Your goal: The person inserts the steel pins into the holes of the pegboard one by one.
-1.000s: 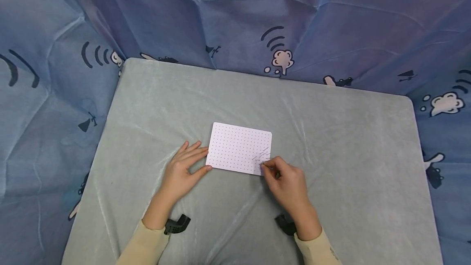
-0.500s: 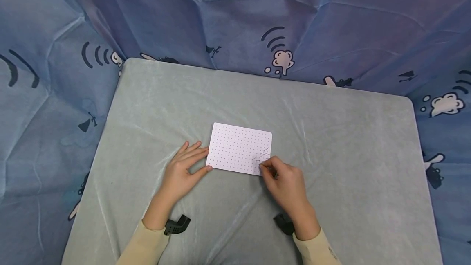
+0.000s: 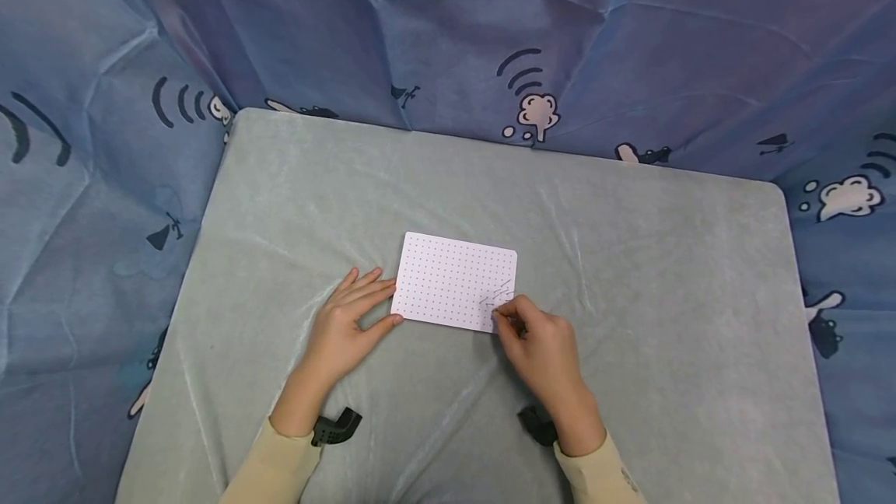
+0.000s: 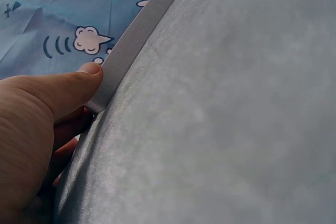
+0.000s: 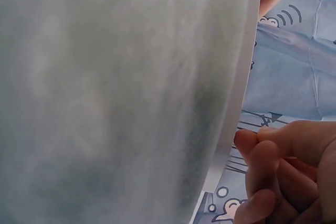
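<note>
A white board (image 3: 448,278) with a grid of small holes lies flat on the grey-covered table. Several thin dark pins (image 3: 498,291) stand up from its right part, and their stems show in the right wrist view. My right hand (image 3: 547,344) pinches one thin pin between thumb and index fingertips at the board's near right corner; the fingertips hide most of it. At the left end my left hand (image 3: 344,329) touches the board with spread, fairly straight fingers. Its thumb (image 4: 89,72) presses the near edge by the corner.
The grey velvety cloth (image 3: 665,278) covers the table, with soft creases. A blue patterned curtain (image 3: 462,29) hangs around the back and sides. Black wrist-worn devices (image 3: 337,426) sit at both cuffs.
My right hand has shifted slightly to the left over the board, its pinch unchanged. The left hand and the board have stayed in place.
</note>
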### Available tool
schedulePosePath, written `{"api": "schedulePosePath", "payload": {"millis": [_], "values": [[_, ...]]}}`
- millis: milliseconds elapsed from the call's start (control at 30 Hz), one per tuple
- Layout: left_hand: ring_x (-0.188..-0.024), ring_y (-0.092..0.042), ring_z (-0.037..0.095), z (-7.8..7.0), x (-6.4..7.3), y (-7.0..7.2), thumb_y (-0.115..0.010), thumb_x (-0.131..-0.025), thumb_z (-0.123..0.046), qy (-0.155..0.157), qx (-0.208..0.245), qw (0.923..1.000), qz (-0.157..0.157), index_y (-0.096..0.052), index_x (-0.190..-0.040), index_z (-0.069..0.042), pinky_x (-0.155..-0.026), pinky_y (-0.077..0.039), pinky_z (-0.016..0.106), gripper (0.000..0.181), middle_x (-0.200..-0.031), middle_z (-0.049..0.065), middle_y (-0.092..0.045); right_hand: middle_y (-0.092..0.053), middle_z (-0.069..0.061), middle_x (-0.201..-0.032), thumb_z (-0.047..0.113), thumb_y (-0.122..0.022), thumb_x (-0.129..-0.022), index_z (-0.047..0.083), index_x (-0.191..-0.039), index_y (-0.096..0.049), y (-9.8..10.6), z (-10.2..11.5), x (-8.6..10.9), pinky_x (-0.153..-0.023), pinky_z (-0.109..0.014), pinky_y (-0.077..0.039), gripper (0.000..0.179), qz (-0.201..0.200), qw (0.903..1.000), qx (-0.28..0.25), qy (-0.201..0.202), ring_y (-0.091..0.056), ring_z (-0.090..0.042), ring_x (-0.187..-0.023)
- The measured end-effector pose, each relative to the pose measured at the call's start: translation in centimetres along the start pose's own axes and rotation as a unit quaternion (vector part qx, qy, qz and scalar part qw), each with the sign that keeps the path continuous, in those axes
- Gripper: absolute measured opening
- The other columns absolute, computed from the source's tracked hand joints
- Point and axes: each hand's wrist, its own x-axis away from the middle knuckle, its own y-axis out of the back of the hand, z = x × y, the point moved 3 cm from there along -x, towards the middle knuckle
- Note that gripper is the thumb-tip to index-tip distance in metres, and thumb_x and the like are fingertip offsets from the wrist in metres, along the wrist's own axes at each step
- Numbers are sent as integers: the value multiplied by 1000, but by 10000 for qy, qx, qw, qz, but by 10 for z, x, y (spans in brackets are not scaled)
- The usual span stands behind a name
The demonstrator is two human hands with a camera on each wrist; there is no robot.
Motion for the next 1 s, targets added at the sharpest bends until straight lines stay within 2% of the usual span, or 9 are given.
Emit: {"api": "schedulePosePath", "payload": {"millis": [233,467,667,800,1000], "values": [[-144,-60,31,4,1,1,-98,-84,-17,-51,16,10000,-27,-79,-132,-4,-135,-27,44,53,-139,5,-75,-70,3,-71,-2,-92,-84,10,-93,-73,-2,1,0,-50,-27,-52,24,6,9999,-53,-119,-57,-5,-57],[-143,-61,31,9,0,3,-98,-84,-17,-78,0,10000,-35,-79,-132,-4,-135,-28,44,53,-138,5,-75,-68,5,-69,1,-94,-83,12,-90,-74,-6,3,-1,-49,-26,-49,23,-100,9997,21,-212,-54,-5,-55],[-144,-60,31,12,-1,5,-98,-84,-17,-38,-18,10000,13,-79,-132,-5,-134,-28,47,52,-139,5,-75,-72,3,-71,2,-95,-82,12,-90,-75,-6,2,-2,-49,-28,-51,23,-130,9996,104,-221,-59,-7,-56],[-146,-58,33,11,0,6,-97,-85,-16,65,41,10000,56,-78,-133,-3,-135,-28,49,53,-139,7,-74,-75,1,-74,0,-94,-83,12,-89,-76,9,-3,-8,-51,-30,-54,23,8,9996,190,-229,-63,-9,-58],[-146,-57,34,9,-2,14,-91,-93,-18,264,-26,9989,384,-75,-136,-1,-135,-28,49,49,-142,10,-73,-73,-3,-76,3,-87,-91,11,-95,-76,49,-12,-26,-50,-32,-50,14,-82,9984,525,-201,-57,-11,-57]]}}
